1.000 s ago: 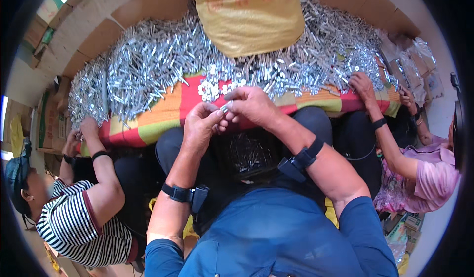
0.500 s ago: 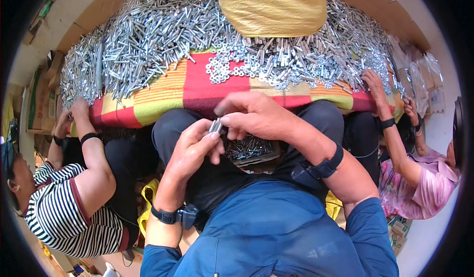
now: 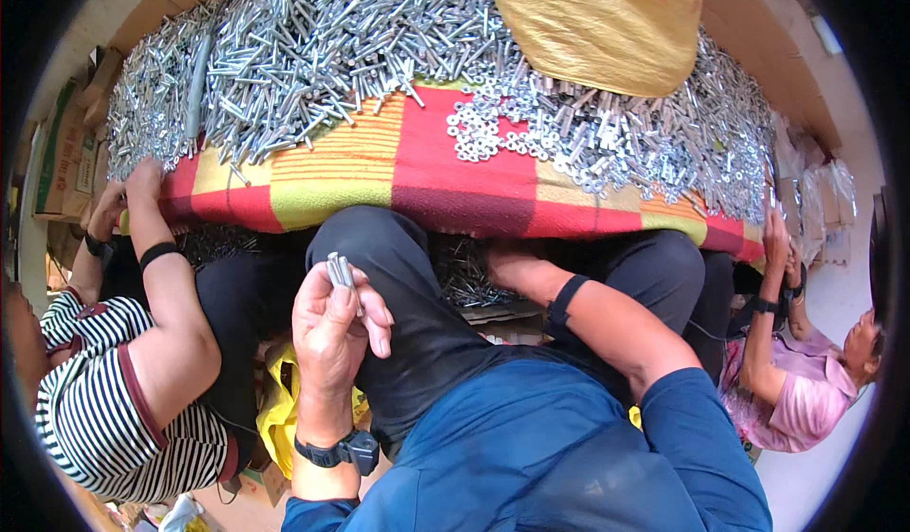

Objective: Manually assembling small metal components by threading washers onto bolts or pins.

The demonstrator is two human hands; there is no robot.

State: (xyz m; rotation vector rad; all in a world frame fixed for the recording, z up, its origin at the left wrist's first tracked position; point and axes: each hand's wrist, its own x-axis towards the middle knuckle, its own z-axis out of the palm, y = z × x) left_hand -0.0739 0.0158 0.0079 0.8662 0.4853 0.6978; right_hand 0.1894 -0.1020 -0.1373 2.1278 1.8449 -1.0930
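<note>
In my left hand (image 3: 327,328), raised over my left thigh, a small bunch of short silvery metal cylinders (image 3: 339,269) stands upright between thumb and fingers. Whether they are bolts or sleeves I cannot make out. My right hand (image 3: 512,266) reaches under the edge of the checked cloth, between my knees. There it is at the container of loose metal parts (image 3: 464,281), and its fingers are hidden. Above my knees, silvery bolts (image 3: 313,58) lie heaped on the checked blanket (image 3: 455,176), with nuts and washers (image 3: 483,134) scattered along the heap's near side.
A yellow sack (image 3: 597,20) lies on the heap at the back. At my left, a person in a striped shirt (image 3: 114,409) works at the blanket's edge; a person in pink (image 3: 787,380) sits at the right. Clear plastic bags (image 3: 825,191) and cardboard boxes (image 3: 71,167) flank the work surface.
My hands have parted. The left has moved left with the metal cylinders; the right has gone from beside them down under the cloth's edge. The whole view has shifted slightly.
</note>
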